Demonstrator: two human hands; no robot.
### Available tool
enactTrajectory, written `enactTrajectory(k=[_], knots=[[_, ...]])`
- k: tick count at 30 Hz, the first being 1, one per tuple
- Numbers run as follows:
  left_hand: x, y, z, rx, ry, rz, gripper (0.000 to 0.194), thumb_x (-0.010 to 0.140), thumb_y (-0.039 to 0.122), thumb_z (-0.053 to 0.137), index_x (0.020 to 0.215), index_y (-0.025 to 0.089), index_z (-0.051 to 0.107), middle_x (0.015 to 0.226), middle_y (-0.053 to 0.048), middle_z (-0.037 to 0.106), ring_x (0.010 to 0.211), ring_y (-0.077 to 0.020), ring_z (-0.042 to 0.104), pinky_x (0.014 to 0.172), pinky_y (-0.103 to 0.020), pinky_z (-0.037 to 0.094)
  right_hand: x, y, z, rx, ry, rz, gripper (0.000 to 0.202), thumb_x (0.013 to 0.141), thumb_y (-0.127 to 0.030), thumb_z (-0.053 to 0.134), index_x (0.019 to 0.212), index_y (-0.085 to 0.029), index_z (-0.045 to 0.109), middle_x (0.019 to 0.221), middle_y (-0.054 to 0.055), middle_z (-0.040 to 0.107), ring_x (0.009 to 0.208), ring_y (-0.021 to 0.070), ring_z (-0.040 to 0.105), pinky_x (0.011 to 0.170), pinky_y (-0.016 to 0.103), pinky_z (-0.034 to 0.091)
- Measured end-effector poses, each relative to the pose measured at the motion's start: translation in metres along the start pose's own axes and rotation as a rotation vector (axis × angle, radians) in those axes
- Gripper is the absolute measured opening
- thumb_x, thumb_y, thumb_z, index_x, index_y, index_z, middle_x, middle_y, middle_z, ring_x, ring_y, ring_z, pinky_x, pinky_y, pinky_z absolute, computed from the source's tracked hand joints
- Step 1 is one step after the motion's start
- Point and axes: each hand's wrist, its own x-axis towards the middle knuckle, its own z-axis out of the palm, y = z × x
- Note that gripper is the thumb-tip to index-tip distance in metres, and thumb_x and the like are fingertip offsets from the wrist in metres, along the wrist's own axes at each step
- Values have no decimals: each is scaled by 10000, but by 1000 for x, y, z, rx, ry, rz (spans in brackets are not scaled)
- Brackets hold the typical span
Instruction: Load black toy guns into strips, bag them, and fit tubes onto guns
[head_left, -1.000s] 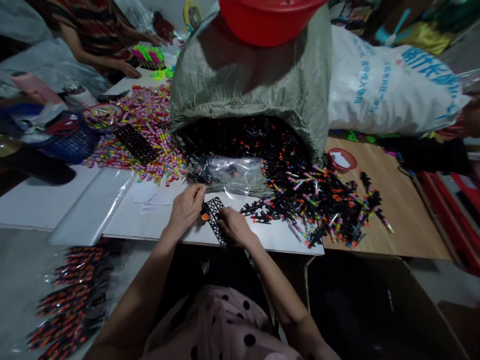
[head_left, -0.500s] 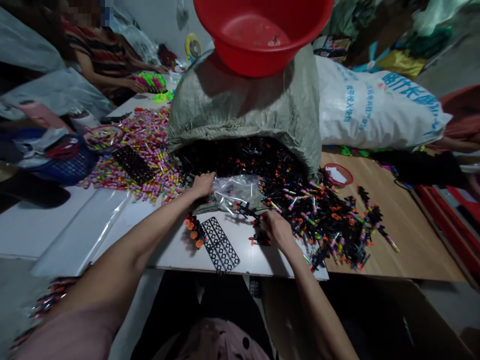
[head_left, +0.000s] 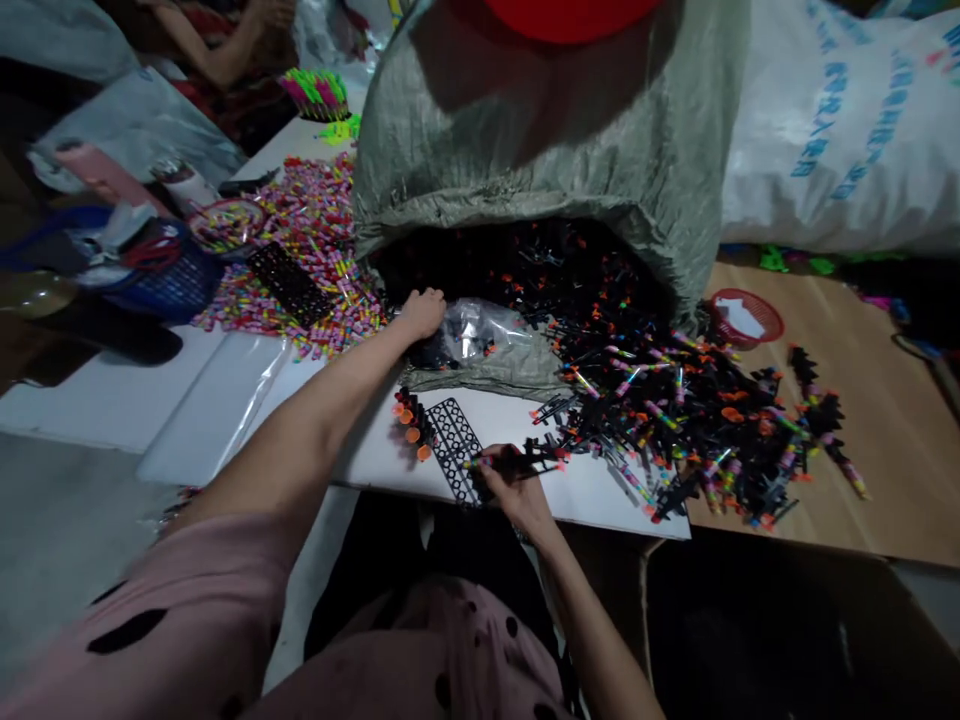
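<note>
White table [head_left: 382, 460], grey sack [head_left: 540, 165] crowding left hand [head_left: 424, 313], grip unclear; right hand [head_left: 516, 492] pinches toy [head_left: 538, 457]

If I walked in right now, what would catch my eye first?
Probably the big grey sack in the middle, its dark mouth facing the wearer, with a heap of black pieces spreading to the right. Left of the sack lies a bright, mostly pink and yellow heap. In front, the right hand holds a black piece at a black grid, while the left hand is at the sack's mouth.

Head-worn view, forward and down
</note>
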Motion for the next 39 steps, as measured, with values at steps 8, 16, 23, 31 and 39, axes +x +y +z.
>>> enactTrajectory(k=[8,16,23,31,39], knots=[[-34,-16,-44,-76,194,-37,671,785,221,581,1415,154,360,1508,-168,290,1386,-361,222,1091,-548,216,6,-2,34,-222,-142,-198,187,851,-345,489,957,-215,570,937,57,646,855,181,617,800,322,499],[-181,57,-35,-390,352,50,485,884,457,478,1293,199,503,1388,-118,462,1306,-278,393,1085,-478,303,16,9,52,-515,-161,-257,197,880,-256,445,1015,-219,583,943,60,657,874,199,619,822,342,498],[-179,81,-4,-432,340,-22,368,918,336,436,1232,186,558,1290,-114,526,1218,-246,481,1040,-418,382,20,1,49,-692,-156,-265,227,869,-225,456,1041,-180,598,1003,119,675,917,232,635,842,368,495],[-179,79,-3,-478,373,-20,356,911,313,436,1211,182,574,1241,-113,546,1180,-250,505,1018,-422,409,21,-10,39,-765,-182,-222,225,893,-199,421,1056,-172,574,1028,113,662,923,212,631,831,334,492],[-176,76,0,-488,442,-12,443,892,416,419,1208,142,566,1232,-132,550,1169,-263,516,1007,-424,422,20,-43,69,-1078,-342,-135,323,893,-74,336,1144,-136,529,1082,132,625,952,203,614,788,295,479]])
